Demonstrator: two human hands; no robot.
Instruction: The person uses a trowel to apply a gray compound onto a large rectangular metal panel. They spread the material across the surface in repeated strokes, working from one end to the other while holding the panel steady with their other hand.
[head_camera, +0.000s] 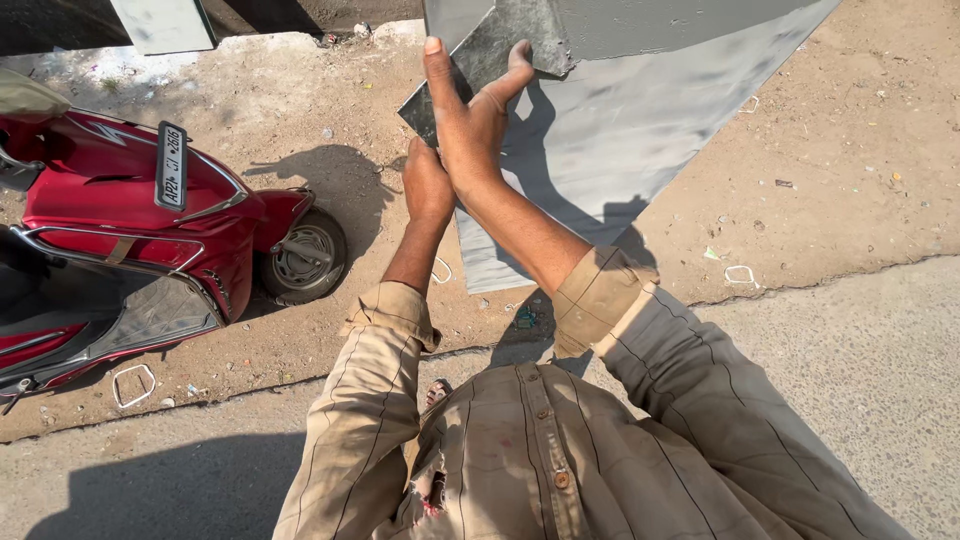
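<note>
Head view: two hands on a grey sheet-metal piece, outdoors, dirt + concrete ground.

L to R: red scooter (130, 225) parked at far left on dirt, rear wheel (308, 256) toward the person; small white wire loops (133, 384) lie on the ground nr it. Left hand (427, 185), tan sleeve cuff rolled, sits at the lower corner of the darker metal piece (490, 55), back of hand to cam; fingers hidden, so can't tell if gripping or just pressed against it. Right hand (470, 115) crosses just above the left one, fingers spread wide, flat on the same piece, thumb out to the right edge. Piece is held up in front of the chest, tilted. Behind/below it a larger pale grey sheet (650, 150) lies on the dirt, running to upper right. Concrete slab (860, 350) at lower right.
</note>
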